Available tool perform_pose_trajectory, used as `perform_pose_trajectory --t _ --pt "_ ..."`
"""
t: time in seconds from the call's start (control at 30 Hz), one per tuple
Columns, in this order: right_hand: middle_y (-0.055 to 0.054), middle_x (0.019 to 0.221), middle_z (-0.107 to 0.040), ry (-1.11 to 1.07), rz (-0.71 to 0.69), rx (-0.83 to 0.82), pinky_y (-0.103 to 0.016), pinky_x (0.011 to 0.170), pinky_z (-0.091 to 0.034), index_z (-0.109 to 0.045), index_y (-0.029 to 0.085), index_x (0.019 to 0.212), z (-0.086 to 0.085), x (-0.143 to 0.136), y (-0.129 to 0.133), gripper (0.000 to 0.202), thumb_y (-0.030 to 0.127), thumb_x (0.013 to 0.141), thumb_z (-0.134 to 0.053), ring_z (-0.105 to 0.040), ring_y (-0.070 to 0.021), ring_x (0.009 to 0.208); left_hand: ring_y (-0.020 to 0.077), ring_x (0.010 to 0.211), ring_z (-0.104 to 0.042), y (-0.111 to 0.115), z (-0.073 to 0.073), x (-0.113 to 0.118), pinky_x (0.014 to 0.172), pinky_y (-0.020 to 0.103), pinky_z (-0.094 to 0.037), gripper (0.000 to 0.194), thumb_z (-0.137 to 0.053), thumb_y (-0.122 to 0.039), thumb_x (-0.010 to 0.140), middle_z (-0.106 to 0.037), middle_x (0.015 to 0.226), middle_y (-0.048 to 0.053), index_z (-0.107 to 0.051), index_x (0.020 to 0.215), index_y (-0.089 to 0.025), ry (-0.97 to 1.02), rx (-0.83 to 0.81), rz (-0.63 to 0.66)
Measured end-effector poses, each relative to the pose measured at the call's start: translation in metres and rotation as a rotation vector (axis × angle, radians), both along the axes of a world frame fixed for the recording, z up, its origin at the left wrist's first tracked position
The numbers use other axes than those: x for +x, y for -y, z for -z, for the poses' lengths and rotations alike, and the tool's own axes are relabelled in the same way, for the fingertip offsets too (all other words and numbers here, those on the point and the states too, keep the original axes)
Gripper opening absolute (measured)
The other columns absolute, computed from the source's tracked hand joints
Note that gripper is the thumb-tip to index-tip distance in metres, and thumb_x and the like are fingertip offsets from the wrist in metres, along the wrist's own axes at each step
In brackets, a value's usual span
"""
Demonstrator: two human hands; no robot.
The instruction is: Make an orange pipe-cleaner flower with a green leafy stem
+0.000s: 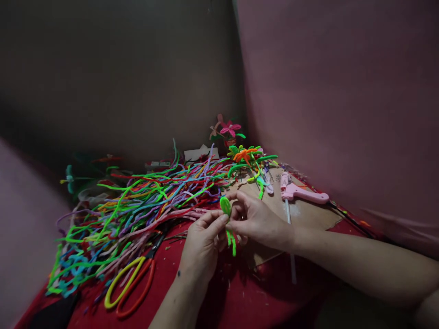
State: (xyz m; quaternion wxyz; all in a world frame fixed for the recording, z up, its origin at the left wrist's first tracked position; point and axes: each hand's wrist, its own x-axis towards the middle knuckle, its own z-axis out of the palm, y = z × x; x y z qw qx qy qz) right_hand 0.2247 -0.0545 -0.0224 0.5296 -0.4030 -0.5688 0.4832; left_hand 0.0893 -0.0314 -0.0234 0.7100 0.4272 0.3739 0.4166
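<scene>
A bright green pipe-cleaner piece (225, 205) has a rounded leaf-like loop at the top and two loose ends hanging below. My left hand (206, 235) pinches it from the left between thumb and fingers. From the right, my right hand (255, 218) closes its thumb and fingers on the same piece, just under the loop. The fingertips of both hands nearly meet there, and part of the piece is hidden behind them.
Many coloured pipe cleaners (137, 201) lie heaped at the left. Scissors with yellow and red handles (135, 283) rest in front. A pink glue gun (305, 193) lies on cardboard (318, 215) at the right. Pipe-cleaner flowers (230, 129) stand behind. Red cloth (164, 267) covers the surface.
</scene>
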Motion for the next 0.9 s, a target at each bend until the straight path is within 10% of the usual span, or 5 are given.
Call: perform_pose_trajectory --t 0.37,0.9 --pt "0.001 0.065 -0.057 0.17 0.133 0.144 -0.023 0.059 -0.039 -0.063 0.014 0.072 -0.012 0.01 -0.001 0.011 0.024 0.076 -0.06 -0.05 -0.0096 0.063 0.0009 0.036 -0.027 0.014 -0.009 0.0 0.035 0.014 -0.02 0.017 -0.068 -0.026 0.067 -0.04 0.046 -0.009 -0.055 0.065 -0.014 -0.274 0.096 0.047" --pt "0.005 0.049 -0.053 -0.208 0.085 -0.117 -0.019 0.039 -0.034 -0.06 0.014 0.065 -0.002 0.008 -0.006 0.021 0.032 0.073 -0.065 -0.045 -0.0061 0.04 0.0011 0.033 -0.027 0.019 -0.006 0.002 0.033 0.015 -0.019 0.022 -0.071 -0.029 0.064 -0.043 0.044 -0.008 -0.054 0.061 -0.014 -0.188 0.078 0.019"
